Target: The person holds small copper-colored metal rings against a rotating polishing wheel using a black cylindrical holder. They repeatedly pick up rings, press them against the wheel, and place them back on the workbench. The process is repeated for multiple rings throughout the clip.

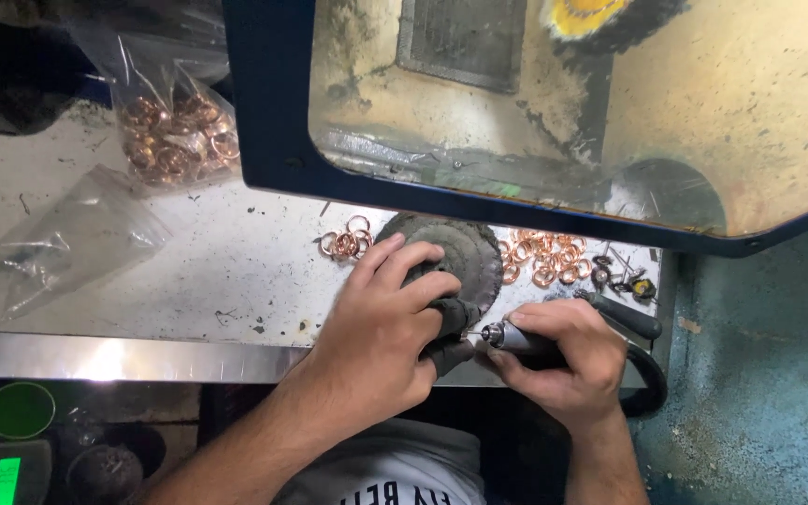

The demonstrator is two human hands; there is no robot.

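While dust and dark specks covered the white workbench, a blue-framed shield stood behind the round grey buffing pad. Copper rings lay just beside the pad, more in a plastic bag well to its left. At the pad's near edge, the left hand pinched something small in dark-wrapped fingertips. The right hand was closed around a rotary tool, its tip touching that piece.

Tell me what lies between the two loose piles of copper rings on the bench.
In the head view, a dark round buffing wheel lies between them, with the left hand resting on it.
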